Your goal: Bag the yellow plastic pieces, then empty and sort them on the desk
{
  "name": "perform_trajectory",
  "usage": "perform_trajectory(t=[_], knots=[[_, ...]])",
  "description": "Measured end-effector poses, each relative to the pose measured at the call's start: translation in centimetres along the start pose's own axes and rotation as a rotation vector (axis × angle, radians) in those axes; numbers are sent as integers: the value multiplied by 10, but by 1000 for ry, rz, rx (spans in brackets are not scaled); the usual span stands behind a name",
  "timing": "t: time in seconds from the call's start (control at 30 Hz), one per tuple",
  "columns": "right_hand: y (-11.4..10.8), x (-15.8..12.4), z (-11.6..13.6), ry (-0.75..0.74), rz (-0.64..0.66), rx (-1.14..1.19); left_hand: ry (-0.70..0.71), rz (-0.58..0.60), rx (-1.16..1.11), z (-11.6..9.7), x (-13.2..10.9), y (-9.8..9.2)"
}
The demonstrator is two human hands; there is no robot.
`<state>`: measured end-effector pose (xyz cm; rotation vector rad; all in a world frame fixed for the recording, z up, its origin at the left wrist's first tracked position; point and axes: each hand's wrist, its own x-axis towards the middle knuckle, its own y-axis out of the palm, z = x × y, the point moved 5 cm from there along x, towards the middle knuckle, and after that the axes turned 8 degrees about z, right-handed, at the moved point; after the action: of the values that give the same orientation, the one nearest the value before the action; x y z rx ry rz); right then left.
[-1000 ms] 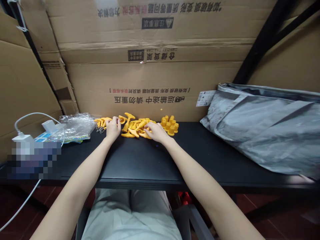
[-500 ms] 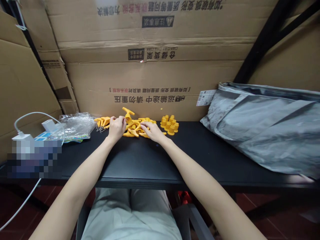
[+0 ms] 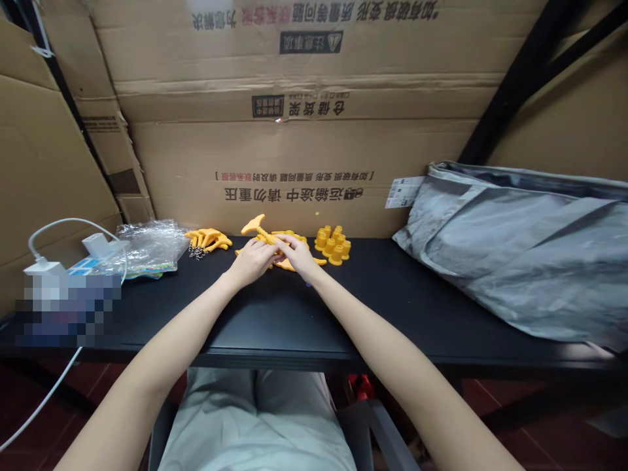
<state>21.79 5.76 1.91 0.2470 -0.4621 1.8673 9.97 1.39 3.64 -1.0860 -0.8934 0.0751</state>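
Note:
My left hand [image 3: 252,261] and my right hand [image 3: 297,255] meet over a pile of yellow parts. Between them they grip a yellow T-handled piece [image 3: 253,225], tilted with its crossbar up to the left. Its lower end is hidden by the fingers of both hands, which are closed. Under and behind the hands lie more yellow curved handles [image 3: 318,261], partly covered. Left of my left hand is a bunch of yellow handles with thin metal ends [image 3: 210,237]. Right of my right hand stand several yellow flanged caps [image 3: 335,254].
Clear plastic bags [image 3: 150,247] lie at the left, beside a white charger [image 3: 46,278] with a cable and a blurred-out patch. A grey bag [image 3: 510,255] fills the right of the black table [image 3: 279,327]. Cardboard [image 3: 294,150] stands behind as a wall.
My left hand has moved right and down to meet my right hand. The T-handled piece, upright before, now leans up to the left, and its cupped end is covered by fingers.

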Motion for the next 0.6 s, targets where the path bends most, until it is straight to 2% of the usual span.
perform_trajectory(t=[0.07, 0.17, 0.27, 0.43, 0.6], knots=[[-2, -1, 0, -1, -10, 24, -65, -3, 8, 7, -1, -2], [-4, -3, 4, -10, -17, 24, -263, -79, 50, 27, -7, -12], [0, -6, 5, -8, 34, -8, -407, -98, 58, 46, -16, -18], [9, -8, 4, -23, 154, -180, -337, 101, -97, 60, -22, -7], [7, -11, 11, -144, 152, -561, -360, 144, -93, 58, -23, -4]])
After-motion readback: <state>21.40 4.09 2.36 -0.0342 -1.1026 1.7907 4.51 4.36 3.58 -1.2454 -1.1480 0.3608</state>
